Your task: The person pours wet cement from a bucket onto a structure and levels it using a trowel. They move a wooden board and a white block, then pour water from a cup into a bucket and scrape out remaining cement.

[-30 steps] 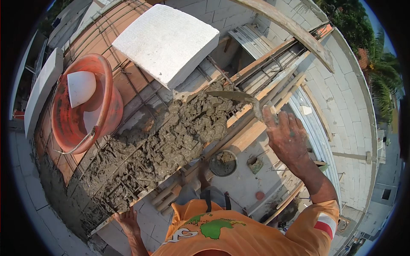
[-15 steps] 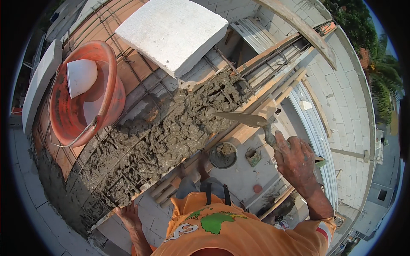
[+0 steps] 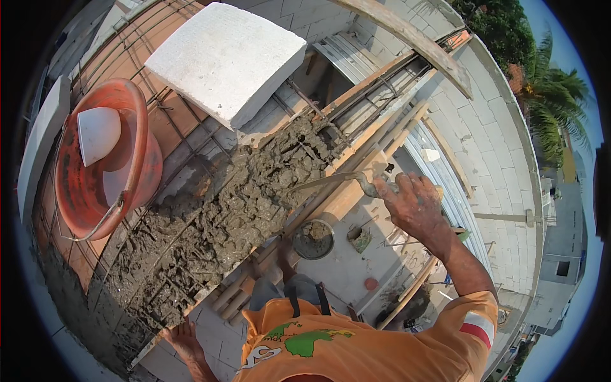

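Note:
My right hand is closed around the handle of a trowel. The narrow blade points left, its tip over the near edge of the wet concrete; contact I cannot make out. That lumpy grey concrete lies in a long strip over steel bars, along a wooden form board. At the strip's near left end, my left hand rests at the board's edge with fingers stretched out, holding nothing.
An orange bucket with cloudy water and a white scoop-like container stands on the rebar at left. A white block lies beyond the concrete. Below are a round mortar tub, planks and metal sheets. A loose board crosses the far side.
My right hand has brought the trowel left, and its blade now looks thinner, seen more edge-on. The whole view has shifted slightly. My left hand stays at the board's edge.

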Available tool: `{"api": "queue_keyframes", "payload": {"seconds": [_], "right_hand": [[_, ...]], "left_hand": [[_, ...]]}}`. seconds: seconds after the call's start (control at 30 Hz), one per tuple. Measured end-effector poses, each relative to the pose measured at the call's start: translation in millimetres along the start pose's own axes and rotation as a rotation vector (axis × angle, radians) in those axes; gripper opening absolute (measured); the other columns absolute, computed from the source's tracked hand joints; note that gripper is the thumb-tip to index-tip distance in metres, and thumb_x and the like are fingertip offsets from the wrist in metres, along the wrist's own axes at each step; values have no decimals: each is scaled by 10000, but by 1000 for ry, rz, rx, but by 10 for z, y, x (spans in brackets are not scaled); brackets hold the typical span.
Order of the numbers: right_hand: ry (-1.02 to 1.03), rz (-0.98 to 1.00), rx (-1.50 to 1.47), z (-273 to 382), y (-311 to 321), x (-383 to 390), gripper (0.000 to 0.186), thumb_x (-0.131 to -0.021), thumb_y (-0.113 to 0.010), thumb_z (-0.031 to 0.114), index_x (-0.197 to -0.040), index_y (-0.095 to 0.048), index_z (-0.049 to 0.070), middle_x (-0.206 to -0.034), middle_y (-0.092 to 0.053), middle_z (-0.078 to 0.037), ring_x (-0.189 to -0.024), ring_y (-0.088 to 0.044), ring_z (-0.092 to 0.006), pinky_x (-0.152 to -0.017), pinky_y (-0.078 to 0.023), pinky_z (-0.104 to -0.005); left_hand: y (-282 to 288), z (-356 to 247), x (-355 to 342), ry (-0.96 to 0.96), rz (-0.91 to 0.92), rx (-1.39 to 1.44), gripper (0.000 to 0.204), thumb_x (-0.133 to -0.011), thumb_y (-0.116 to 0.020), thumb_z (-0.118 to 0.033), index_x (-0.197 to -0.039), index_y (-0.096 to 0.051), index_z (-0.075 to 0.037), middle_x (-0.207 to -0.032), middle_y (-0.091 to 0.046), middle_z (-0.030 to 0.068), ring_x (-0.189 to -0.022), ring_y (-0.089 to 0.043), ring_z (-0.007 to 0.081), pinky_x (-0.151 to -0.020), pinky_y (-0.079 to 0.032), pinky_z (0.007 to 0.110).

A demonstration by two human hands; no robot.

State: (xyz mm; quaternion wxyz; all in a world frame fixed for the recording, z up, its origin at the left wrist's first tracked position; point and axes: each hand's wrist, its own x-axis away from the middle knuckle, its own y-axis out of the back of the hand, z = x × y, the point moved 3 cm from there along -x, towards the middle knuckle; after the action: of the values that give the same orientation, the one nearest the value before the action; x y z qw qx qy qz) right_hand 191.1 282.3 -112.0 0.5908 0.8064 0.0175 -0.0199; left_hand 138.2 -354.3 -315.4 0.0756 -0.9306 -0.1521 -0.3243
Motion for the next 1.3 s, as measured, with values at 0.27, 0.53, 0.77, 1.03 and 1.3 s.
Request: {"api": "queue_keyframes", "payload": {"seconds": [0.27, 0.53, 0.77, 1.03, 1.3], "right_hand": [[-118, 1, 88, -194, 153, -55, 515, -741, -673, 87, -1237, -563, 172, -825, -548, -78, -769, -572, -236, -632, -426, -378], [30, -39, 131, 324, 127, -229, 511, -768, -611, 53, -1267, -538, 134, -835, -526, -92, -779, -554, -235, -620, -424, -384], [-40, 101, 144, 229, 709, -309, 483, -763, -609, 64, -1242, -546, 65, -826, -517, -89, -781, -535, -218, -609, -400, -352], [276, 53, 244, 802, 25, -806, 431, -778, -615, 116, -1177, -557, -34, -862, -558, -88, -816, -544, -202, -682, -425, -348], [133, 230, 164, 560, 916, -734, 494, -798, -592, 67, -1285, -508, 65, -1002, -547, -147, -956, -535, -279, -767, -423, -398]], "left_hand": [[-166, -73, 52, -1, 0, 9, 1163, -812, -570, -692, -1452, -47, 125, -1477, -209, 299, -1391, -284, 396, -1109, -276, 458], [-142, -61, 8, -6, 16, 26, 1174, -795, -591, -695, -1443, -74, 137, -1450, -265, 297, -1379, -312, 394, -1084, -316, 453], [-85, -37, 17, -27, 30, 52, 1097, -780, -639, -663, -1391, -201, 136, -1424, -292, 280, -1362, -346, 384, -1059, -347, 441], [-162, -17, -55, 3, 25, 59, 1127, -769, -639, -678, -1402, -186, 137, -1443, -258, 288, -1363, -330, 398, -1056, -354, 444], [141, 116, -10, -22, -54, 211, 843, -813, -680, -561, -1340, -306, -20, -1433, -267, 278, -1315, -367, 400, -980, -453, 473]]}}
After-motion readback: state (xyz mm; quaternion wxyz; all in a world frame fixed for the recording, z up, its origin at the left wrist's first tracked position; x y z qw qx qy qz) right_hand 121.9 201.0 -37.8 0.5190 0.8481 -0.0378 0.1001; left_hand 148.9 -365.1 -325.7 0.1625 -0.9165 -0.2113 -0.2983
